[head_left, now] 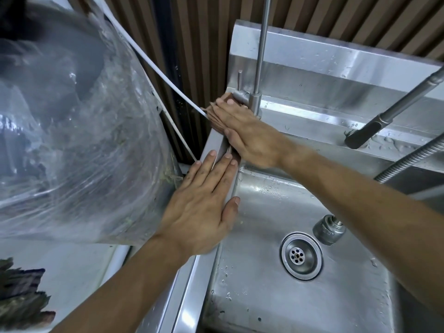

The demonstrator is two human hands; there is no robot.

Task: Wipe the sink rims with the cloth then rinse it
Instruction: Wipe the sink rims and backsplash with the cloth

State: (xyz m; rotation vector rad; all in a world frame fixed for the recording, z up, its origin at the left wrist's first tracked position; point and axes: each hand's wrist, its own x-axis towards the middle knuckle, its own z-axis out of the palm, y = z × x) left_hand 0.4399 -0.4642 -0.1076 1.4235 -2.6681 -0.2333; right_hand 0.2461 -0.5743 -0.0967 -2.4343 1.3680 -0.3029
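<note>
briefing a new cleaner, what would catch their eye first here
Two hands lie flat on the steel sink's left rim: the right hand presses a brown cloth into the back corner by the tap base, the left hand rests nearer. A big clear plastic bag bulges at the left.

Plastic-wrapped bin [72, 140] crowds left of left hand [201, 207]; tap post [258, 92] blocks beyond right hand [249, 138]; basin [276, 272] open below.

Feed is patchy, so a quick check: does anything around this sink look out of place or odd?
Two things. A loose metal fitting lies in the basin beside the open drain. The bulging clear bag crowds the left rim beside the left hand. No spill or damage shows.
</note>
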